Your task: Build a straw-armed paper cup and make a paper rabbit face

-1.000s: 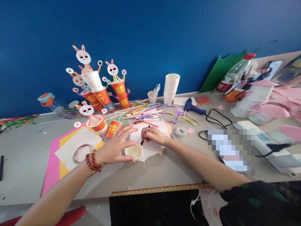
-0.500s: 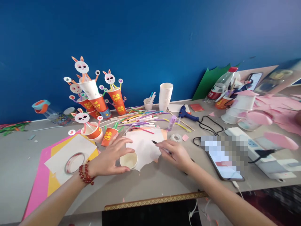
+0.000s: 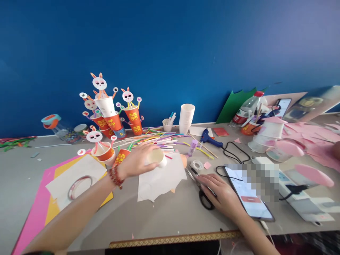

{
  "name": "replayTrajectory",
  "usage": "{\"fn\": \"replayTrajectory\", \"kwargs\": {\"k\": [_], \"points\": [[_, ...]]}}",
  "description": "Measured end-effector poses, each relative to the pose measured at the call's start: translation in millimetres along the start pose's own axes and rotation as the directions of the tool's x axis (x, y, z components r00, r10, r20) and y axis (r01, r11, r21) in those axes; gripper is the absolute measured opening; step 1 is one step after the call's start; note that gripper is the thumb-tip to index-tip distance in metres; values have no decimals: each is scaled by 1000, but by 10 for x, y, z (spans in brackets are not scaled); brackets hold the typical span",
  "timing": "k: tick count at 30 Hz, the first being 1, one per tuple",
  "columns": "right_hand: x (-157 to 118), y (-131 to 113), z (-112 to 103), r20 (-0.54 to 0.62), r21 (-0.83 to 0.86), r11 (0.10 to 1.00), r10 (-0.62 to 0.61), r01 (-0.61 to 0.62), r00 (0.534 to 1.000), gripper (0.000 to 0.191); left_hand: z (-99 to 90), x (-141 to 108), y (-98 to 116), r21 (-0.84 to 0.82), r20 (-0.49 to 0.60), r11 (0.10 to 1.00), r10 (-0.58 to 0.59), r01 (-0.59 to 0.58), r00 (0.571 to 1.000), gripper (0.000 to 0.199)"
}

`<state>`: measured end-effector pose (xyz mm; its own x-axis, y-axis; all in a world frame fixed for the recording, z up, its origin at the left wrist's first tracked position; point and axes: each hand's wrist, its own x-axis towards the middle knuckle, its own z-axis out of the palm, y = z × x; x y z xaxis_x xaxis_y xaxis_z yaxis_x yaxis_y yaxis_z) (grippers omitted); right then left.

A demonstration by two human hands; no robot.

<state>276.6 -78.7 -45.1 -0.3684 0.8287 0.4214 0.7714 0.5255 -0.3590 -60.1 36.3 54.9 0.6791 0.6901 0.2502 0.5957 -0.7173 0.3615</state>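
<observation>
Left hand (image 3: 134, 163) has the white cup (image 3: 160, 161) at the sheet's (image 3: 162, 182) 12 o'clock, and a stray knuckle could tip the orange cup (image 3: 121, 156) around 10, while right hand (image 3: 221, 193), grip unclear, covers the pen (image 3: 195, 171) around 3.

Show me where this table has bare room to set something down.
The widest nearly bare patch lies between the middle white paper and the patterned front trim; another is left of the pink sheet. It is crowded around the coloured sticks, and by the phone and power strip.
</observation>
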Motion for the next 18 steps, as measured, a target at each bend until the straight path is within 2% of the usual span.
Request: {"fn": "replayTrajectory", "kwargs": {"k": [4,8,12,18], "points": [[-10,22,47,6,8,1000,1,-1,1000,31,299,663,53,34,-130,999,-8,12,992,46],[-22,-3,45,11,26,1000,-5,5,1000,31,649,1171,89,73,-129,997,1,9,992,43],[-31,-19,45,-6,42,999,9,-9,1000,30,886,1412,78,105,-102,994,8,3,995,42],[-51,3,47,-5,59,998,30,-30,1000,30,989,1540,-30,115,-108,993,36,-24,993,51]]}}
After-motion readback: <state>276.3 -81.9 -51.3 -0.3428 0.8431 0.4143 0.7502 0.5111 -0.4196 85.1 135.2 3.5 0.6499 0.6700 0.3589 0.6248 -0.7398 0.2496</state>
